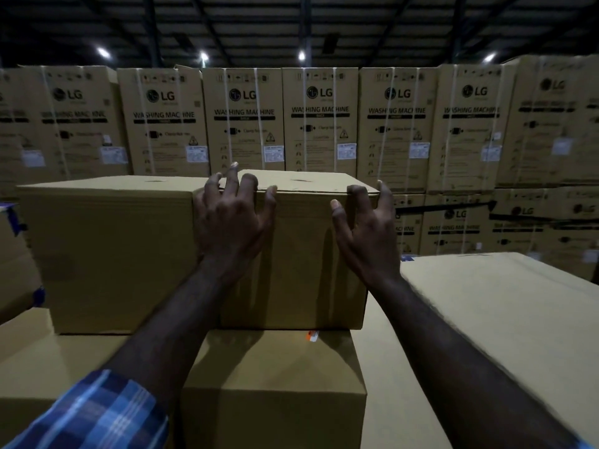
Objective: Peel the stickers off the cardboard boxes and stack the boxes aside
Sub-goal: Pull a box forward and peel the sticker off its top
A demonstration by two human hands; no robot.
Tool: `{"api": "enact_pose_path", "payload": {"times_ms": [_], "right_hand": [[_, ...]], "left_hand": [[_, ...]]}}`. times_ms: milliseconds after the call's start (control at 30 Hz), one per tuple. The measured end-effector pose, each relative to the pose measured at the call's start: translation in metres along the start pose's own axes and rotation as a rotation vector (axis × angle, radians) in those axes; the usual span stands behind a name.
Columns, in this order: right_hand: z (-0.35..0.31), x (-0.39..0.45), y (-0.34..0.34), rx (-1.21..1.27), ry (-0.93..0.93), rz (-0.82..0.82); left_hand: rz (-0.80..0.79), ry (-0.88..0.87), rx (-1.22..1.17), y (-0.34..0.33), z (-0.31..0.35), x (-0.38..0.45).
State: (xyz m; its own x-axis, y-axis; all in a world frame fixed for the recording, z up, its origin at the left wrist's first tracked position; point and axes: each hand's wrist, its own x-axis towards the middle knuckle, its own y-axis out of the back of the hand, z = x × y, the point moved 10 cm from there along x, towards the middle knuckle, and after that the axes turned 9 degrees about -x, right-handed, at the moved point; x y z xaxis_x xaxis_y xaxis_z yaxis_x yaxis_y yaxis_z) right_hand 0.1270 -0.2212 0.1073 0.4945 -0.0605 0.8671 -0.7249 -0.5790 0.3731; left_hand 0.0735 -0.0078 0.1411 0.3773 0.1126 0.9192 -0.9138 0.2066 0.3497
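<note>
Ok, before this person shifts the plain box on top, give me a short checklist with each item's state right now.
1. Left hand on the top box: ok, fingers hooked over its upper front edge.
2. Right hand on the box: ok, fingers at its upper right corner.
3. Firm grip: cannot tell, fingers are spread, not closed.
4. Sticker gone from its front face: ok, no label shows.
5. Other faces: cannot tell, hidden.
6. Support: ok, it rests on the lower box, where an orange scrap lies.
</note>
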Motion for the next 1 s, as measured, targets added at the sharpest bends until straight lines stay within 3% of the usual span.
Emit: {"api": "enact_pose_path", "payload": {"times_ms": [367,533,600,733,1000], "right_hand": [[0.024,-0.001,-0.015,0.054,-0.064,-0.060],[0.029,0.028,-0.034,-0.076,-0.136,-0.297],[0.024,0.028,-0.037,-0.050,-0.164,-0.321],[0.020,0.029,-0.031,-0.018,-0.196,-0.268],[0.037,0.031,0.004,-0.049,-0.212,-0.067]], "left_hand": [[0.039,0.211,-0.216,-0.004,-0.012,0.013],[-0.024,0.318,-0.209,-0.023,-0.031,0.012],[-0.054,0.380,-0.247,-0.031,-0.034,0.013],[-0.081,0.398,-0.304,-0.040,-0.028,0.014],[-0.058,0.230,-0.271,-0.037,0.014,0.019]]}}
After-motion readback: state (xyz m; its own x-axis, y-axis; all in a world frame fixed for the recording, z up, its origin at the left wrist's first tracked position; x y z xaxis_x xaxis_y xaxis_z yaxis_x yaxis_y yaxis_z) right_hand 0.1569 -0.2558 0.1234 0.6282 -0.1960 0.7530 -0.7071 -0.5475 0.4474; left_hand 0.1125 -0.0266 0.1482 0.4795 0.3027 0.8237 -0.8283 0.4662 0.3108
